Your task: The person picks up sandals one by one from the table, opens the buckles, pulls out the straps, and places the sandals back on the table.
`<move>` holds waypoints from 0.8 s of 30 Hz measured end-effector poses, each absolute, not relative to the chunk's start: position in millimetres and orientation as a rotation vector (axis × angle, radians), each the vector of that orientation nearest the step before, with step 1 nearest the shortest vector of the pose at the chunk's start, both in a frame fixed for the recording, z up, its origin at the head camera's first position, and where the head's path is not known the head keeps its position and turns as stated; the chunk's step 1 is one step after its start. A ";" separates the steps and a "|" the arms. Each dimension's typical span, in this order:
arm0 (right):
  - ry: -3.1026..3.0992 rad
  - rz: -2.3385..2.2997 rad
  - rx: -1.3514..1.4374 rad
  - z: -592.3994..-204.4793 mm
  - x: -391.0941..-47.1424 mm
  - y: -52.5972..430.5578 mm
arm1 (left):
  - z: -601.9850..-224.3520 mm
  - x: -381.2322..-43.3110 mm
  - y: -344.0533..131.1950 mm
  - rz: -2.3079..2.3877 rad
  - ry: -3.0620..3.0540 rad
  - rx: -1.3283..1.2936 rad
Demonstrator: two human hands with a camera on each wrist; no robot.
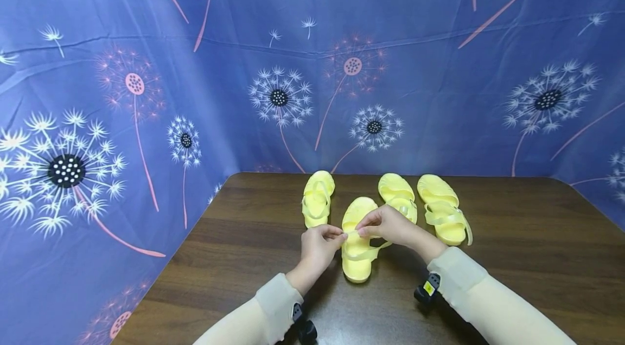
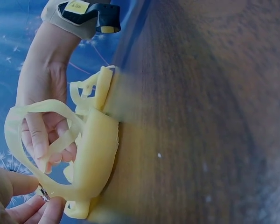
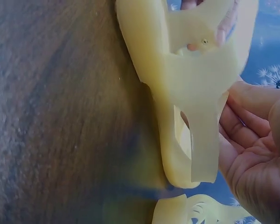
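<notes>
A yellow jelly sandal [image 1: 356,271] stands upright on the table, toe away from me, its straps loose above the sole. My left hand [image 1: 316,251] is on its left side. In the left wrist view, the thumb and fingers of that hand pinch a small metal buckle [image 2: 45,193] by the curved strap [image 2: 13,128]. From the right, my right hand [image 1: 394,225] reaches over the sandal and pinches a strap between thumb and index finger. The two sets of fingertips are close together over the middle of the sandal. In the right wrist view, the wide strap [image 3: 200,79] partly hides the fingertips.
Another yellow sandal [image 1: 317,198] stands behind, to the left. Two more, a nearer sandal [image 1: 394,186] partly covered by my right hand and a farther sandal [image 1: 441,209], stand at the right. The brown wooden table [image 1: 234,247] backs onto a blue dandelion-print cloth [image 1: 429,90].
</notes>
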State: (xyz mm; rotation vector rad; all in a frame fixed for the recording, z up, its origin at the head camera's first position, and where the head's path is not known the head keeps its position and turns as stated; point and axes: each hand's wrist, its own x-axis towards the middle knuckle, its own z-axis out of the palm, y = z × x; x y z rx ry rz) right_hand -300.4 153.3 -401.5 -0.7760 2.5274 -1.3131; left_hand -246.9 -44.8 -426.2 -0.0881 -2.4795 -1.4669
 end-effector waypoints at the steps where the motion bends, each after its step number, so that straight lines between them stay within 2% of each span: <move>1: 2.525 -1.318 -0.778 -401.2 -300.8 154.4 | -426.3 -247.2 -44.8 -1.465 -2.480 -0.090; 24: 2.460 -1.330 -0.817 -401.9 -299.3 160.3 | -423.9 -243.7 -41.4 -1.491 -2.454 -0.055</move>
